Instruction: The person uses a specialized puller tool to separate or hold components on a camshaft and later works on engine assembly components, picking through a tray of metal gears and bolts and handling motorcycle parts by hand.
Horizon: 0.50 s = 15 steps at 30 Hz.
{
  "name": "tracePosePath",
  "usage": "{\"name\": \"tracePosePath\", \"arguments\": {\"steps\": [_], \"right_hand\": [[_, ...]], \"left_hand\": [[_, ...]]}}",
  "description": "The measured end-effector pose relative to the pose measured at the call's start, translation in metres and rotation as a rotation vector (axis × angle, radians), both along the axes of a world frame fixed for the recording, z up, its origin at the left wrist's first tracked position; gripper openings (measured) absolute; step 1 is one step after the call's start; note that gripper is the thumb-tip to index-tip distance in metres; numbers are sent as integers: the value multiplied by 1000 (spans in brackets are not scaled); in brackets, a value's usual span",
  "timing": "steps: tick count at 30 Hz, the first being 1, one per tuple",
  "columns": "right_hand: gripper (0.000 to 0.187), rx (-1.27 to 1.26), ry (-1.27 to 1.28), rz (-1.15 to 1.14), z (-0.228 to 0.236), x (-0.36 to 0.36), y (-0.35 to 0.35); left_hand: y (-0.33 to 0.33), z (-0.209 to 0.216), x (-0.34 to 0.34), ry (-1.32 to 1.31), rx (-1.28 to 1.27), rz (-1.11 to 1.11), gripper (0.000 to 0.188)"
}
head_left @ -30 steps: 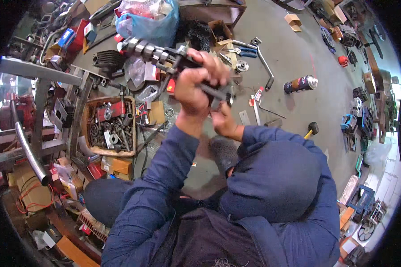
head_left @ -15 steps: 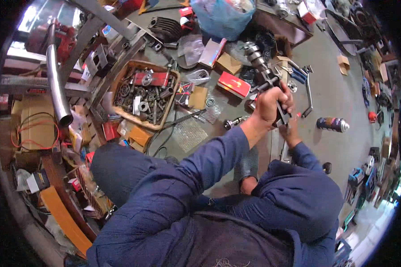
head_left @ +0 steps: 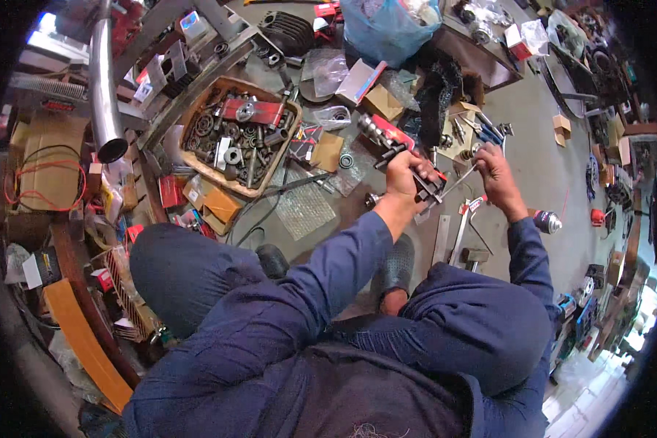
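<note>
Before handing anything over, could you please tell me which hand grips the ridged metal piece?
The left hand, closed around the ridged metal piece; the right hand holds a slim bar.

From the person's head, a fisheye looks down, close over the knees [head_left: 190, 274], at both hands [head_left: 404, 177] and floor [head_left: 534, 139].

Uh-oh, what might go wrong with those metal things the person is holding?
The left fingers hold the dark metal part up above the floor, so it might slip and drop, maybe near the shoe. The right fingers hold a thin metal rod close to the left fingers, so a slip might poke them.
</note>
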State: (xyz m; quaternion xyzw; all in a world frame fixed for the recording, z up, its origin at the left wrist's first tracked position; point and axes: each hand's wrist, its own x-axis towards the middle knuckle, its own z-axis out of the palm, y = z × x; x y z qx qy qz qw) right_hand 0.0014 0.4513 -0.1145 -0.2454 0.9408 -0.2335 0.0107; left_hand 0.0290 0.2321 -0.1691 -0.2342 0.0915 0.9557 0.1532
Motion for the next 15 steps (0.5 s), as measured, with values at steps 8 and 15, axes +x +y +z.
{"name": "tracePosePath", "arguments": {"steps": [8,15], "right_hand": [[35,-412,-940,-323,-115,146,-28],[30,-716,-1915,-683,23,98,-94]], "left_hand": [[-11,-2,-8,-308,257,105,18],[5,-93,10,-137,-688,205,23]]}}
